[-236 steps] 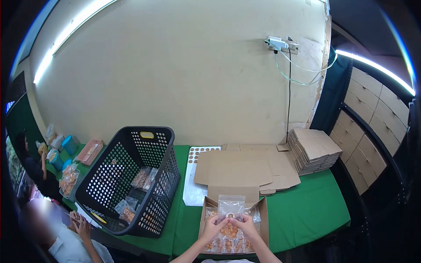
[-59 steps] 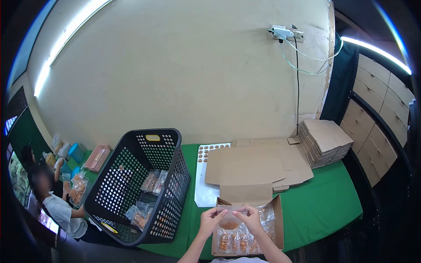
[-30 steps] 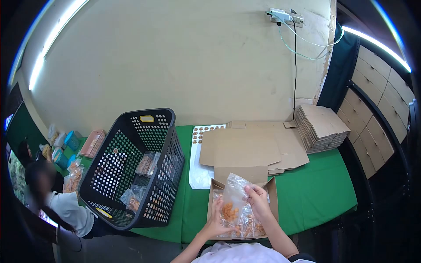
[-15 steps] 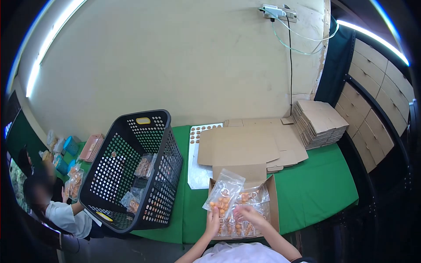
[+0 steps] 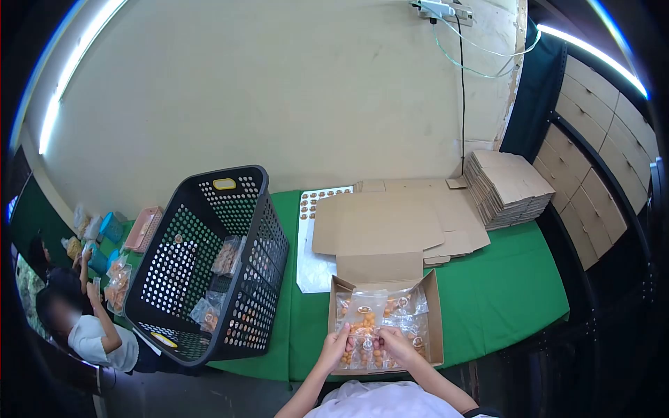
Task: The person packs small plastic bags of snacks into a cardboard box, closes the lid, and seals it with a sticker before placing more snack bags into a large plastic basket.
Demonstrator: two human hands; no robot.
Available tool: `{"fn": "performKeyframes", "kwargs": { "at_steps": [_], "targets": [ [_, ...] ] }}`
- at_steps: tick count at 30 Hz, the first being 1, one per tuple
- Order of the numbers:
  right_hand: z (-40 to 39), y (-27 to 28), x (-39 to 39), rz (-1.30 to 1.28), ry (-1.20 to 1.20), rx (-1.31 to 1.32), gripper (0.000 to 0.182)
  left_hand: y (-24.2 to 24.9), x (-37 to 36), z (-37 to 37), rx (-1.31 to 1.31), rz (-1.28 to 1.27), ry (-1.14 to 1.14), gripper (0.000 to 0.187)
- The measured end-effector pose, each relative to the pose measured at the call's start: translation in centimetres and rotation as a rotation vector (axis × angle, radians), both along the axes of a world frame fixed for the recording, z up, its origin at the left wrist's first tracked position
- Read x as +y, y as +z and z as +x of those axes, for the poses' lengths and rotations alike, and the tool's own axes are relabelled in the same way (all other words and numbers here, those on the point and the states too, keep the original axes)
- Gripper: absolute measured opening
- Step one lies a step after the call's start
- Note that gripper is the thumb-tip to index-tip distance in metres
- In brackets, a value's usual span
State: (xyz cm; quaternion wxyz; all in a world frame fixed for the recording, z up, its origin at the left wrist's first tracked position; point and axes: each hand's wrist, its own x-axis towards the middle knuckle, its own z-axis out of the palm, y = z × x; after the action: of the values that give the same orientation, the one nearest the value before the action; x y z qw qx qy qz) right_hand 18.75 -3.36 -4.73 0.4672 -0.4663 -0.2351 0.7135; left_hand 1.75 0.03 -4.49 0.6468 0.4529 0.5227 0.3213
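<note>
counter (image 5: 502,292): covered in green cloth, carrying everything below
basket (image 5: 209,265): black, perforated, tilted at the left of the counter, a few filled bags inside
flat cardboard (image 5: 390,223): unfolded sheets behind the open box; a stack of more blanks (image 5: 509,188) at the far right
open box (image 5: 435,313): near edge of the counter, right in front of the person, flap up at the back, packed with clear snack bags
snack bag (image 5: 364,313): clear, with orange pieces, lying on top of the others in the box; its long axis runs away from the person, its near end at the hands
left hand (image 5: 336,346): fingers pinched narrowly on the bag's near-left edge
right hand (image 5: 391,341): fingers closed on the near-right edge, about as close to the bag as the left
hard to make out: bag edges blur into the bags beneath; the exact pinch point is too small to tell; forearms are cut off at the bottom
</note>
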Motion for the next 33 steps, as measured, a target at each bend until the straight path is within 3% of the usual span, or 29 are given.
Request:
{"fn": "performKeyframes", "kwargs": {
  "at_steps": [6,9,15,18,23,27,30,33],
  "targets": [
    [-0.3,1.2,0.0,-0.065,0.061,-0.040,0.023,-0.3,-1.9,1.0,-0.050,-0.059,0.110,0.050],
    [0.4,0.8,0.0,-0.062,0.101,-0.077,0.023,-0.2,-3.0,1.5,-0.056,0.006,0.049,0.048],
    [0.2,-0.3,-0.5,-0.055,0.069,-0.078,0.023,-0.2,-3.3,1.3,-0.210,-0.199,0.154,0.042],
    [0.4,-0.5,-0.6,0.025,0.064,-0.108,0.021,-0.4,-2.7,0.3,-0.091,-0.108,0.030,0.040],
    [0.4,-0.2,-0.7,-0.048,0.120,-0.100,0.020,-0.6,-2.9,0.4,-0.118,-0.038,0.006,0.038],
    [0.7,-0.3,-1.1,-0.077,0.097,0.061,0.020,-1.1,-3.4,0.0,-0.126,-0.028,-0.112,0.035],
    [0.2,-0.1,-1.5,0.028,0.081,0.006,0.018,0.0,-3.2,-0.3,-0.089,-0.144,-0.055,0.034],
    [0.3,-0.7,-2.1,0.113,0.228,-0.137,0.020,-1.6,-2.1,-0.8,-0.453,-0.223,0.101,0.036]
  ]
}}
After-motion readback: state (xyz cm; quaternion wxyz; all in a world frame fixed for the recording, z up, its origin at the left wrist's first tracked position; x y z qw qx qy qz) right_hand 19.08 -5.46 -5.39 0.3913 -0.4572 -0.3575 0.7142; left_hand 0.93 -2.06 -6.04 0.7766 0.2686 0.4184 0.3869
